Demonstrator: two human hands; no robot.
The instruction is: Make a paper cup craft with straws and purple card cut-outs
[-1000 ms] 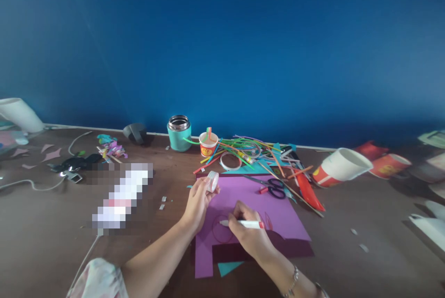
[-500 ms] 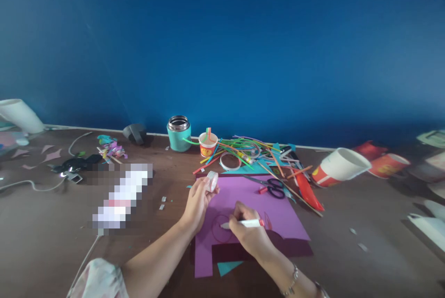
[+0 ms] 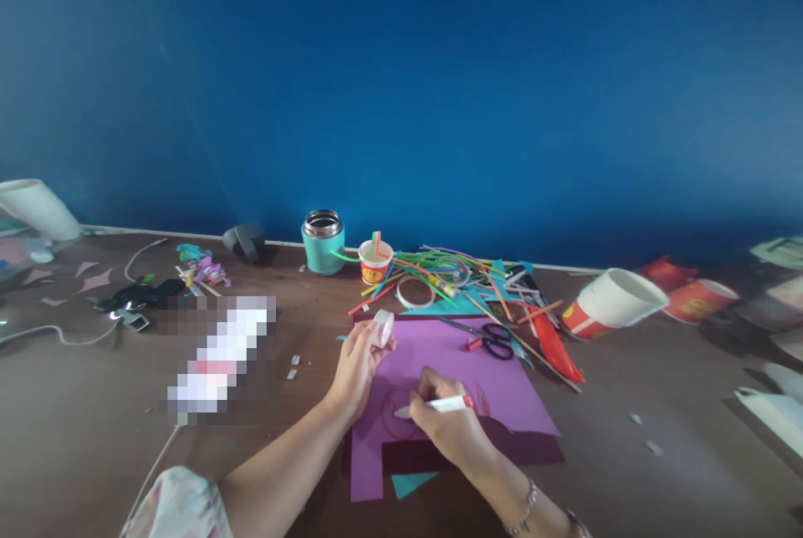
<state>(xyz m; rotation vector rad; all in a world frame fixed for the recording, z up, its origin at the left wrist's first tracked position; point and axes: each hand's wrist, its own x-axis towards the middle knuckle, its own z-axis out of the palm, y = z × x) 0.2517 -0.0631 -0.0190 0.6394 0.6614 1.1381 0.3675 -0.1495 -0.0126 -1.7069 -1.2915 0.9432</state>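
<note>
In my right hand [image 3: 448,421] is a white marker [image 3: 447,404] with a red end, its tip low over a circle [image 3: 390,429] drawn in red on purple paper [image 3: 427,345]. A small leaf-like outline is drawn to the right of that hand. My left hand [image 3: 356,371] grips a small roll of tape [image 3: 382,329] at the paper's left edge. Black-handled scissors [image 3: 497,341] lie on the paper's far right part, beside a red marker cap [image 3: 473,345]. The paper's near edge is cut out, leaving a strip at the left.
Behind the paper lies a heap of colored pipe cleaners or straws [image 3: 464,266], near a small paper cup [image 3: 375,262] and a turquoise thermos [image 3: 323,243]. A larger paper cup [image 3: 618,299] tilts at right. At left is a pixelated phone-like object [image 3: 222,354] with a cable.
The marker tip has shifted slightly left and down inside the circle, and my right hand moved with it. My left hand and the tape stay in place.
</note>
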